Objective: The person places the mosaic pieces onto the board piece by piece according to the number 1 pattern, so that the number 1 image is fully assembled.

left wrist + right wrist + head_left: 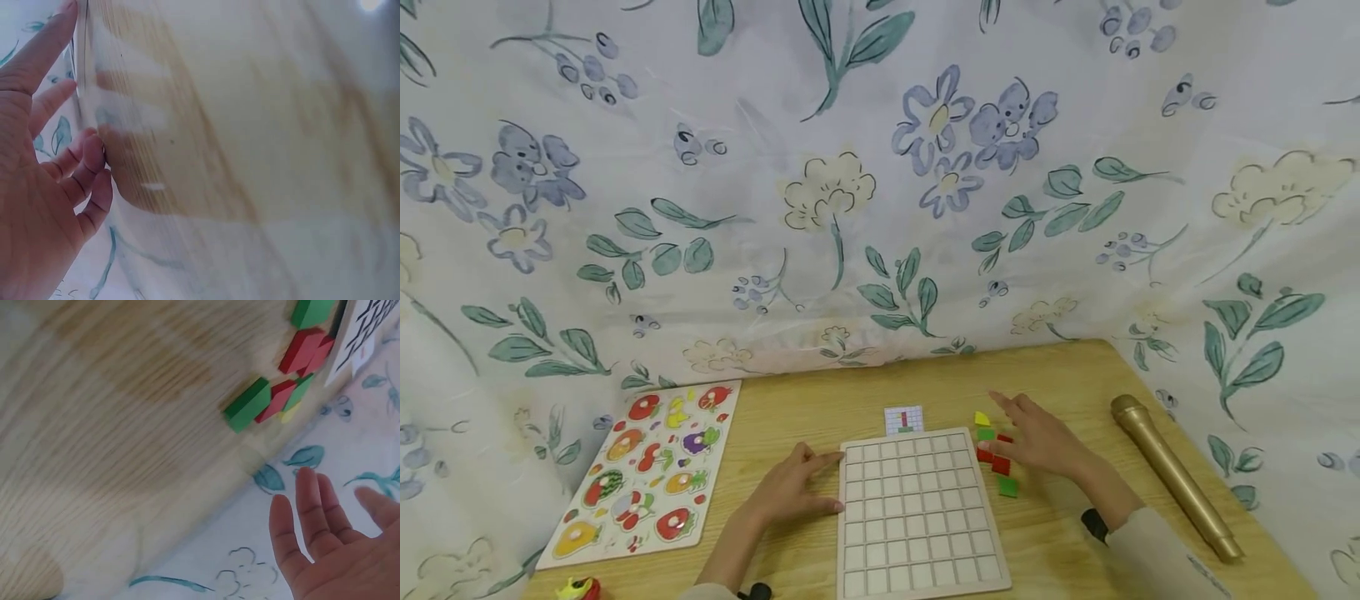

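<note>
A wooden grid board with pale square cells lies flat on the table. My left hand touches its left edge with the tips of an extended thumb and forefinger; the other fingers curl loosely, gripping nothing. Over the small blocks on the board's right hovers my right hand, its fingers spread and holding nothing. Those blocks include a green block, a red block and a yellow block. In the right wrist view a green block lies nearest that hand, apart from it. A small pattern card sits behind the board.
A fruit puzzle board lies at the left, with a small yellow and red toy in front. Along the table's right side lies a golden microphone. A floral curtain hangs behind the wooden table.
</note>
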A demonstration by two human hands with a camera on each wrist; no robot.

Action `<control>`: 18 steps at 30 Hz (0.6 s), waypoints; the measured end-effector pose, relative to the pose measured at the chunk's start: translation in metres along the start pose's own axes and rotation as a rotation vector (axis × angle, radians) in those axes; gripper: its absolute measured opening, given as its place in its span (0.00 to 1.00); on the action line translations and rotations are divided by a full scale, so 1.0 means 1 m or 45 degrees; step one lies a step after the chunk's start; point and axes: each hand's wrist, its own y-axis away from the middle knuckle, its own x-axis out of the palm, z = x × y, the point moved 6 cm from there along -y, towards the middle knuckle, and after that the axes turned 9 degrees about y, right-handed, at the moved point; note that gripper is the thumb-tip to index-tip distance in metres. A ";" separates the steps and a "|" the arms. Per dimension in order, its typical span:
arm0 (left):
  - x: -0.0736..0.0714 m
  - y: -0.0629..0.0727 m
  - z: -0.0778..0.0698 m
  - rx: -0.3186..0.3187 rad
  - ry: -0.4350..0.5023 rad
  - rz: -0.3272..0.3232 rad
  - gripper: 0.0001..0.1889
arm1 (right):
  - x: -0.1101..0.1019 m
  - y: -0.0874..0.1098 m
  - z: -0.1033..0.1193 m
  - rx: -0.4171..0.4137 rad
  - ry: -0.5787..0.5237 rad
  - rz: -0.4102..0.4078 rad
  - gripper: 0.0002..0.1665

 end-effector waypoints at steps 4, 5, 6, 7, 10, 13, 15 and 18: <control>-0.002 0.001 0.001 0.002 -0.007 -0.001 0.43 | 0.003 -0.009 -0.009 0.014 -0.087 0.006 0.38; -0.002 0.001 0.001 0.003 -0.005 0.000 0.43 | 0.004 -0.012 -0.011 0.018 -0.097 0.008 0.35; -0.002 0.001 0.001 0.004 -0.007 -0.001 0.43 | 0.005 -0.015 -0.013 0.030 -0.100 0.013 0.33; -0.002 0.001 0.002 0.006 -0.008 -0.003 0.43 | 0.006 -0.017 -0.015 0.039 -0.099 0.015 0.31; -0.002 0.001 0.002 0.003 -0.009 -0.005 0.44 | 0.010 -0.024 -0.020 0.061 -0.092 0.022 0.28; 0.000 0.001 0.002 0.003 -0.004 -0.009 0.44 | 0.013 -0.028 -0.023 0.076 -0.079 0.013 0.26; 0.001 0.000 0.003 0.001 -0.009 -0.011 0.44 | 0.015 -0.031 -0.024 0.077 -0.071 0.007 0.25; 0.002 -0.001 0.004 -0.004 -0.016 -0.013 0.44 | 0.015 -0.034 -0.025 0.087 -0.064 0.014 0.25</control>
